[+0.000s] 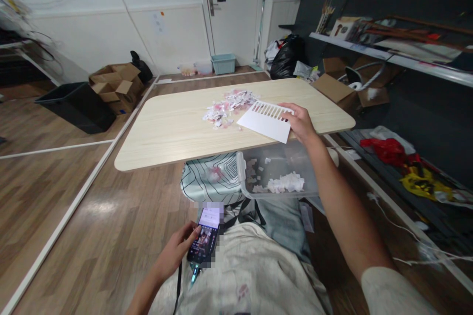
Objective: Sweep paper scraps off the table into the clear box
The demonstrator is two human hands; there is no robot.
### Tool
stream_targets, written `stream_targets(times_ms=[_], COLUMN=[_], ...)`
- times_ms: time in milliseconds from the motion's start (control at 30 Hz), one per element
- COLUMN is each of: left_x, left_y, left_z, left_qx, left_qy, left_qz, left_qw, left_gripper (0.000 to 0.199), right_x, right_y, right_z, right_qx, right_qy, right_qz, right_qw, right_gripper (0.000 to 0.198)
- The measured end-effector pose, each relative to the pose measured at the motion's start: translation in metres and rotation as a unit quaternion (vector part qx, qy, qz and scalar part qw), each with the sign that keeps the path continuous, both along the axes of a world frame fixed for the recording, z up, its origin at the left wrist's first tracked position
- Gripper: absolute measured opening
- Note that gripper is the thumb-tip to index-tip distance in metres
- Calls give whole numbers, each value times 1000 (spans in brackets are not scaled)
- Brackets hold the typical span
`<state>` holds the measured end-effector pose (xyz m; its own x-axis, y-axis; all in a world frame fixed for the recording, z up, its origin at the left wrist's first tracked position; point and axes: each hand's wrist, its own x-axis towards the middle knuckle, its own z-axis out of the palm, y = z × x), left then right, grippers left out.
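My right hand (pixel 300 122) grips the right end of a white sheet (pixel 266 125) with a row of long slots along its far edge. The sheet is tilted over the near side of the pale wooden table (pixel 162 123). Just beyond its left corner lies a loose heap of small white and pink paper pieces (pixel 231 106). Down by my lap, my left hand (pixel 179 243) is closed at the left edge of a smartphone (pixel 204 236), a finger lying over its lit screen. The phone's right edge is pixelated. A cable (pixel 194 273) runs from its lower end.
Under the table's front edge sits a clear plastic bin (pixel 242 177) with paper pieces inside. Beside it is a patterned light-blue cushioned item (pixel 192 182). A black bin (pixel 79 108) and cardboard boxes (pixel 121 86) stand left; a shelf (pixel 414 61) and an open box (pixel 336 91) are right.
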<state>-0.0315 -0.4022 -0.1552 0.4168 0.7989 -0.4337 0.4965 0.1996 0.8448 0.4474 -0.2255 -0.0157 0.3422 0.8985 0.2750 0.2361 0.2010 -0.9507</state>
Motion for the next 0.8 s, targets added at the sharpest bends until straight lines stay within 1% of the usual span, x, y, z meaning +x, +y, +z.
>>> stream_targets(times_ms=[233, 300, 400, 500, 633, 800], left_x=[-9, -11, -11, -8, -7, -12], left_y=[-1, -2, -4, -4, -3, -3], left_z=[-5, -7, -7, -1, 4, -6], left_qx=[-38, -51, -73, -59, -12, -47], left_qy=[-44, -48, -50, -46, -21, -38], left_qz=[-10, -12, 7, 29, 22, 8], left_qw=[998, 997, 996, 997, 999, 998], left_gripper=[58, 58, 62, 65, 68, 61], right_x=[-1, -1, -1, 0, 1, 3], right_y=[0, 0, 0, 0, 2, 3], right_z=[1, 1, 1, 0, -2, -3], right_qx=[2, -1, -3, -4, 0, -4], right_qy=[1, -1, 0, 1, -3, -3], right_qz=[-2, -1, 0, 2, -3, -6], right_qw=[1000, 1000, 1000, 1000, 1000, 1000], right_gripper=[49, 49, 49, 50, 50, 51])
